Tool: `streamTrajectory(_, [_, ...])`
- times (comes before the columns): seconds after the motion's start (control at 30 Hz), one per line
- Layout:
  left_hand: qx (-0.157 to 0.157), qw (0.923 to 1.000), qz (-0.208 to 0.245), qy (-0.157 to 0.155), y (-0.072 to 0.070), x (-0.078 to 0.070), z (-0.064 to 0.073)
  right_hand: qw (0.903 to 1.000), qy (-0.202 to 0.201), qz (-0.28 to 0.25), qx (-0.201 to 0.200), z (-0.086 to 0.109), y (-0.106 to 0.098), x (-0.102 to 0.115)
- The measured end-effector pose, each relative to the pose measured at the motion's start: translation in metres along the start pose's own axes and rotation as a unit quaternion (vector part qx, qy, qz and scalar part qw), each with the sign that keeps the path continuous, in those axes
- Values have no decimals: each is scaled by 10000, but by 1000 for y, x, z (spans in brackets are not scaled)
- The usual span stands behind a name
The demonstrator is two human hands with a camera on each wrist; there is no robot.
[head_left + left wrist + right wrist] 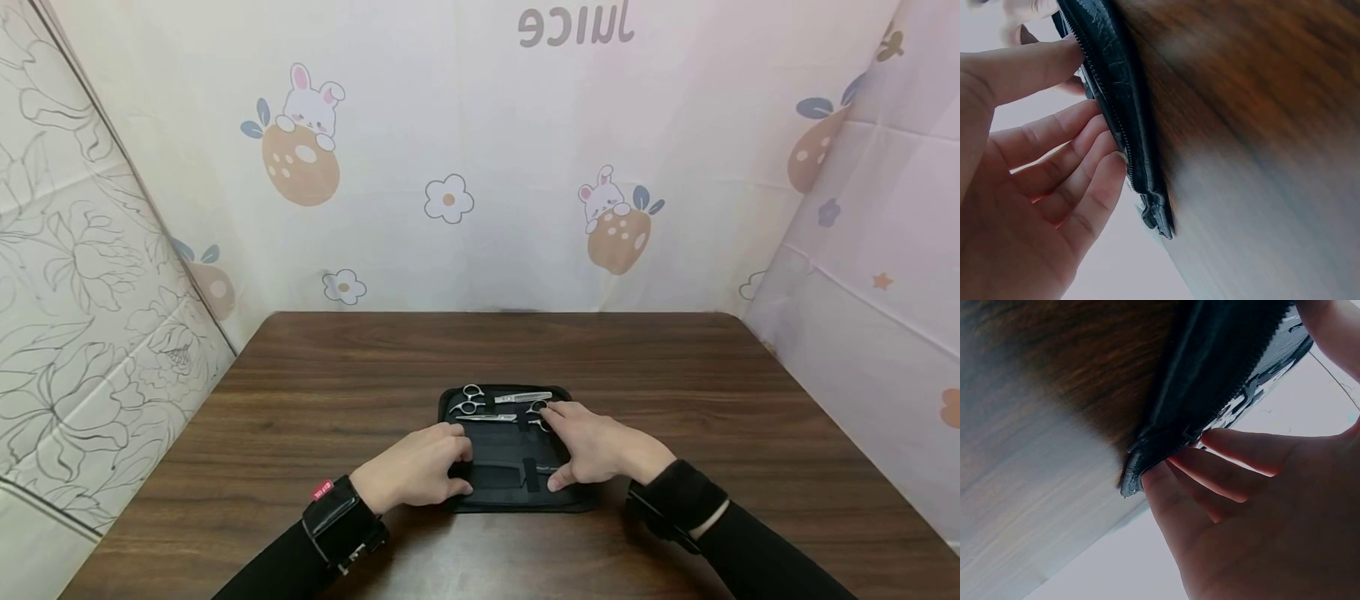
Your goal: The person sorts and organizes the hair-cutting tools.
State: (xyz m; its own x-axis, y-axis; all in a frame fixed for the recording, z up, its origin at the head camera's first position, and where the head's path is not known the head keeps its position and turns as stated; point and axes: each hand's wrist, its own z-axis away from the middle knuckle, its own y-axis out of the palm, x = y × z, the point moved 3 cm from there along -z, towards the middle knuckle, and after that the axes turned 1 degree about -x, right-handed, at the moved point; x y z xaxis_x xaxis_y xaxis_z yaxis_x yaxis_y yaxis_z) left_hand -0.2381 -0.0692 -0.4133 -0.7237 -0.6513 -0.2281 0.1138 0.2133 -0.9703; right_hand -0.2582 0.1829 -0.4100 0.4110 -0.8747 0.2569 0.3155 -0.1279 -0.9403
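Observation:
An unfolded black zip case lies flat on the table. Across its upper part sit two silver scissors: thinning scissors with a toothed blade, and plain scissors just below. A dark slim item, its kind unclear, lies under a strap lower down. My left hand touches the case's left side; in the left wrist view its thumb and fingertips rest along the zipper edge. On the right side my right hand lies with fingers over the plain scissors' handles; the right wrist view shows fingertips against the zipper edge.
The brown wooden table extends around the case on all sides. A printed curtain hangs behind its far edge, with a flower-patterned panel on the left and another curtain on the right.

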Motion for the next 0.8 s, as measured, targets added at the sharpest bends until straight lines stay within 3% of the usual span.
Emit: streamTrajectory(0.8, [-52, 9999, -58, 87, -4, 6, 8, 10000, 29, -49, -19, 0, 1, -1])
